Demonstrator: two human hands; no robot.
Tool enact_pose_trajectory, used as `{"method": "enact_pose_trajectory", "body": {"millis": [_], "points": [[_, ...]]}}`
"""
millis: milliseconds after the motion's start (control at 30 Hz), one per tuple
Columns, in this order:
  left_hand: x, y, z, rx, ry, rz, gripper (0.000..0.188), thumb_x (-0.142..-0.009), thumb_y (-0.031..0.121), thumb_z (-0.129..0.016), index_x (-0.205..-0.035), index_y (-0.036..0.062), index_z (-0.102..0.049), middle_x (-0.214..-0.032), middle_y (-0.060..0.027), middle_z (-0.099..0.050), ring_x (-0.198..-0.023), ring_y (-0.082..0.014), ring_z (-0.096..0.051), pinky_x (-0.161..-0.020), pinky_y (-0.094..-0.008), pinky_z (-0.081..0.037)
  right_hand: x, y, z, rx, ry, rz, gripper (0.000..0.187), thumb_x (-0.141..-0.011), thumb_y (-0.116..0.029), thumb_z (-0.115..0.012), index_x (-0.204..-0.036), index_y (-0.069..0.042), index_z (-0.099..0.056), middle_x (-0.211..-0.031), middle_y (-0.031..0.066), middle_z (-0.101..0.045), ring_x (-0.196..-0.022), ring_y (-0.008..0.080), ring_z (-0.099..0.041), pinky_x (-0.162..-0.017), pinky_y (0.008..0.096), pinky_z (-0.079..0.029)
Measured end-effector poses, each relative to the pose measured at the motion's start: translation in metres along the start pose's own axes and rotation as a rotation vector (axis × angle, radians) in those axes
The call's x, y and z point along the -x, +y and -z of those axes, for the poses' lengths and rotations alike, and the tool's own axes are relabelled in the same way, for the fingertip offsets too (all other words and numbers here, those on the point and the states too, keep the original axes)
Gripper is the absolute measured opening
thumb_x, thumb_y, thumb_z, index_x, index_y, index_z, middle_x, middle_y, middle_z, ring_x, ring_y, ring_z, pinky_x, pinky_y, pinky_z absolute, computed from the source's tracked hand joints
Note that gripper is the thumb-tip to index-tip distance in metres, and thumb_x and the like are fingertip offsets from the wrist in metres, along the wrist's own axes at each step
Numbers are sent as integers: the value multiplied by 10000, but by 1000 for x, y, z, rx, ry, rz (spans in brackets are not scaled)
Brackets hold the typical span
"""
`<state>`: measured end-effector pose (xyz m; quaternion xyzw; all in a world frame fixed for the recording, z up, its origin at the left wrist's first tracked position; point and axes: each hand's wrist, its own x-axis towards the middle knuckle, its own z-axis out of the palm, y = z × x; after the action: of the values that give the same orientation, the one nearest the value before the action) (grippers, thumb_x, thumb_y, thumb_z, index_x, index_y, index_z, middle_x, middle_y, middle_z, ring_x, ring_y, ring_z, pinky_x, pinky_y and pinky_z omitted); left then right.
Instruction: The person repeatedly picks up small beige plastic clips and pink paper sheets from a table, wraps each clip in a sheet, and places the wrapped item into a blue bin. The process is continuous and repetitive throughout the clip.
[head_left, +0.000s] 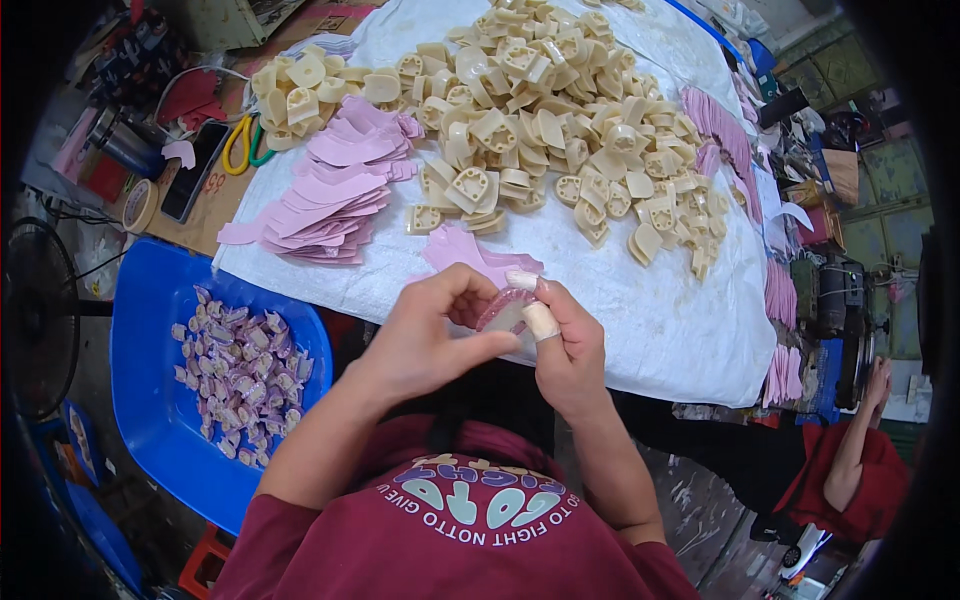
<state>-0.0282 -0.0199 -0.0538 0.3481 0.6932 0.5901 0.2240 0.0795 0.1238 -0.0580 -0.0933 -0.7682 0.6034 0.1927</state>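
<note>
Just in front of my chest, both hands hold a small shoe heel with pink glittery material around its edge. My left hand is curled about its left side, the thumb stretched toward it. With white coverings on thumb and forefinger, my right hand pinches the other side. Part of the heel is hidden by fingers. Beyond the hands, loose pink cut pieces lie on the white cloth. A stack of pink pieces sits left of a large heap of cream plastic heels.
At left, a blue tub holds many pink-covered heels. Yellow-and-green-handled scissors, a phone, a tape roll and a flask lie behind it. A fan stands far left; another person is at right.
</note>
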Motion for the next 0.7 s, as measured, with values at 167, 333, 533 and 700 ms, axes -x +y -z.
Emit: {"method": "enact_pose_trajectory", "body": {"millis": [167, 333, 533, 700], "points": [[4, -6, -2, 219, 168, -64, 352, -845, 13, -639, -1186, 9, -551, -774, -24, -593, -702, -81, -548, -642, -247, -464, -4, -5, -5, 71, 46, -9, 224, -945, -86, -528, -1112, 34, -618, -968, 94, -672, -813, 143, -635, -713, 245, -478], [18, -16, -25, 62, 362, -260, 418, -834, 10, -648, -1235, 10, -530, -782, -32, -583, -696, -91, -548, -657, -245, -465, 22, -1, -20, -614, 68, -544, 259, -974, -222, -556, -1014, 16, -649, -799, 48, -664, -688, 77, -603, -619, 208, -453], [22, -21, -16, 366, 196, -44, 257, -956, 219, -522, -1038, -19, -572, -793, -73, -573, -679, -122, -547, -627, -257, -449, 34, -8, -46, -229, -41, -345, 259, -974, -196, -496, -905, 13, -633, -660, 11, -590, -583, 60, -535, -533, 224, -430], [44, -21, -6, 276, 310, -134, 389, -983, 278, -417, -825, -35, -586, -851, -153, -597, -805, -227, -571, -741, -327, -451, 29, -11, -68, -391, -180, -478, 222, -941, -147, -492, -843, 10, -614, -631, 15, -587, -569, 60, -535, -512, 235, -417]]}}
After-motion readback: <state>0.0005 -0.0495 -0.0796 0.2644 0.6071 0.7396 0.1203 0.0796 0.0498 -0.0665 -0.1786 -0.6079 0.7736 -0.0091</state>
